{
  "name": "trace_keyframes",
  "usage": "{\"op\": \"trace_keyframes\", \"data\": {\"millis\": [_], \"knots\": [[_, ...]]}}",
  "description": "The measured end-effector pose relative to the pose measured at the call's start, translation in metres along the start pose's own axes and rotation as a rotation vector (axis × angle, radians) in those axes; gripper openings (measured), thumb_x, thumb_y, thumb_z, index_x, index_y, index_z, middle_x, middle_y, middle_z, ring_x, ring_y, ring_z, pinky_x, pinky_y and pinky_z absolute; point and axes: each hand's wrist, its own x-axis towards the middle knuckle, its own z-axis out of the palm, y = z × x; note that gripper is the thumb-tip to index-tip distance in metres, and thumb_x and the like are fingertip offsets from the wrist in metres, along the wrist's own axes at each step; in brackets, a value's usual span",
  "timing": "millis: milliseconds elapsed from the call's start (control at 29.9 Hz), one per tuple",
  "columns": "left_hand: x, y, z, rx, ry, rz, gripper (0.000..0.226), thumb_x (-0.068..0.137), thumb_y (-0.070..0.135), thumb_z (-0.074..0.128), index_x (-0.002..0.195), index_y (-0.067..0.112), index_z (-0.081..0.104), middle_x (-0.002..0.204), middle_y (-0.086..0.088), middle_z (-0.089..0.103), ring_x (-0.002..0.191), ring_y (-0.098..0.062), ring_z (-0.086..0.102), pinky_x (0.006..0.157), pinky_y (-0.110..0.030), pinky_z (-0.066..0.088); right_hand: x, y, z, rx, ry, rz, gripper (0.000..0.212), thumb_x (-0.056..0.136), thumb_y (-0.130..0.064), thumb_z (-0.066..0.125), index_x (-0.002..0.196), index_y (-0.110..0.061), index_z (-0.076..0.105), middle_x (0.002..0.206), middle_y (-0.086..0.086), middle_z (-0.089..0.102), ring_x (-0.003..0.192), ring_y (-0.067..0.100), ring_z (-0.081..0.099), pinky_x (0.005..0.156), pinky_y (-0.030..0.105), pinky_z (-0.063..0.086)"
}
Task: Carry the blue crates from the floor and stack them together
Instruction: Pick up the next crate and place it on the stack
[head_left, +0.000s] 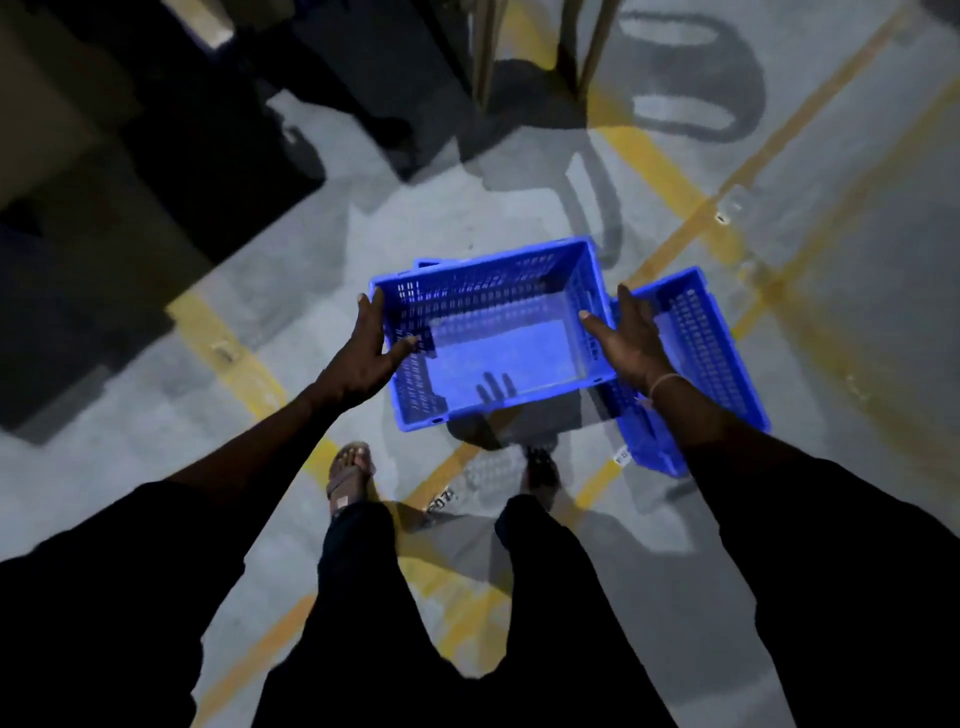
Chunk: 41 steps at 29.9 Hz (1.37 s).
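A blue crate (493, 332) sits at the centre of the frame, open side up, its slotted walls and smooth bottom lit from above. The left hand (363, 358) is at the crate's left end, fingers spread along the outer wall and rim, thumb reaching toward the inside. The right hand (628, 332) is at the crate's right end, fingers extended and apart, thumb over the rim. Both hands are open and spread rather than curled around anything; whether they press on the walls firmly enough to bear the crate cannot be told. A shadow of a hand falls on the crate's bottom.

Just right of it, partly behind the right forearm, a second blue crate (711, 343) lies on the grey floor (857, 218), which is crossed by yellow painted lines (670, 182). A sliver of another blue edge (427, 263) shows at the first crate's upper left corner.

A thin band (662, 382) circles the right wrist. Below the crate, a sandalled foot (353, 470) stands on the floor, and dark trouser legs fill the lower frame. Dark shapes occupy the upper left of the frame, too dim to identify.
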Motion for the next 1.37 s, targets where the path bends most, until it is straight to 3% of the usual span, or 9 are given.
{"op": "trace_keyframes", "data": {"millis": [134,301,435,569,636,703,804,1072,1373], "knots": [[0.026,-0.015,0.036,-0.031,0.109,-0.045,0.086,0.101,0.047,0.050,0.159,0.025,-0.009,0.151,0.023,-0.012,0.155,-0.024,-0.007,0.125,-0.043,0.011,0.061,0.028,0.012,-0.058,-0.059,-0.073,0.087,0.094,-0.056,0.060,0.160,-0.017,0.018,0.161,0.010,0.023,0.150,0.029,0.021,0.121,0.041,0.022],[0.084,-0.082,0.076,0.076,0.158,-0.159,0.095,0.094,0.066,0.044,0.160,0.022,-0.009,0.167,-0.010,-0.015,0.153,-0.031,-0.015,0.124,-0.055,0.004,0.141,0.067,0.047,-0.138,-0.054,-0.090,0.091,0.090,-0.058,0.063,0.160,-0.019,0.020,0.158,0.010,0.023,0.147,0.033,0.027,0.120,0.042,0.026],[0.122,-0.131,0.103,0.127,0.217,-0.301,0.096,0.094,0.053,0.054,0.160,0.020,-0.007,0.165,-0.016,-0.018,0.152,-0.042,-0.012,0.119,-0.063,0.012,0.199,0.100,0.078,-0.231,-0.059,-0.074,0.096,0.087,-0.063,0.063,0.161,-0.027,0.014,0.166,0.007,0.007,0.152,0.035,0.013,0.122,0.049,0.021],[0.142,-0.172,0.120,0.046,0.246,-0.262,0.109,0.081,0.066,0.049,0.159,0.022,-0.014,0.167,-0.017,-0.010,0.152,-0.042,0.006,0.115,-0.058,0.026,0.233,0.123,0.101,-0.280,-0.056,-0.030,0.100,0.086,-0.062,0.066,0.160,-0.035,0.006,0.168,0.007,-0.008,0.153,0.037,0.008,0.121,0.052,0.022],[0.150,-0.182,0.127,0.020,0.275,-0.185,0.109,0.083,0.061,0.053,0.157,0.027,-0.020,0.163,-0.021,0.020,0.144,-0.043,0.032,0.108,-0.060,0.039,0.243,0.128,0.107,-0.301,-0.031,-0.007,0.100,0.086,-0.059,0.068,0.160,-0.034,0.006,0.167,0.010,-0.006,0.151,0.042,0.014,0.119,0.053,0.027],[0.154,-0.185,0.135,0.065,0.314,-0.177,0.104,0.089,0.046,0.056,0.152,0.038,-0.027,0.136,-0.030,0.052,0.107,-0.048,0.062,0.087,-0.062,0.052,0.248,0.128,0.109,-0.322,-0.019,0.012,0.101,0.086,-0.056,0.070,0.161,-0.034,0.006,0.166,0.014,-0.003,0.148,0.045,0.019,0.116,0.053,0.031],[0.156,-0.193,0.139,0.170,0.399,-0.212,0.105,0.093,0.025,0.058,0.149,0.045,-0.029,0.105,-0.034,0.057,0.076,-0.046,0.065,0.068,-0.060,0.055,0.253,0.129,0.109,-0.315,-0.032,0.038,0.101,0.086,-0.047,0.074,0.160,-0.035,0.007,0.166,0.018,-0.002,0.147,0.048,0.019,0.115,0.055,0.033],[0.122,-0.169,0.118,0.032,0.348,-0.335,0.108,0.078,0.040,0.056,0.155,0.037,-0.020,0.092,-0.026,0.053,0.066,-0.035,0.058,0.064,-0.039,0.044,0.238,0.127,0.103,-0.327,-0.017,-0.038,0.093,0.084,-0.024,0.072,0.159,-0.035,0.018,0.158,0.020,0.018,0.138,0.050,0.031,0.107,0.057,0.038],[0.046,-0.129,0.072,0.021,0.447,-0.298,0.109,0.073,0.054,0.060,0.149,0.055,-0.018,0.102,-0.027,0.057,0.071,-0.040,0.064,0.065,-0.047,0.055,0.165,0.092,0.068,-0.252,-0.001,-0.148,0.088,0.085,-0.013,0.069,0.159,-0.026,0.022,0.151,0.024,0.023,0.123,0.050,0.047,0.091,0.049,0.047]]}}
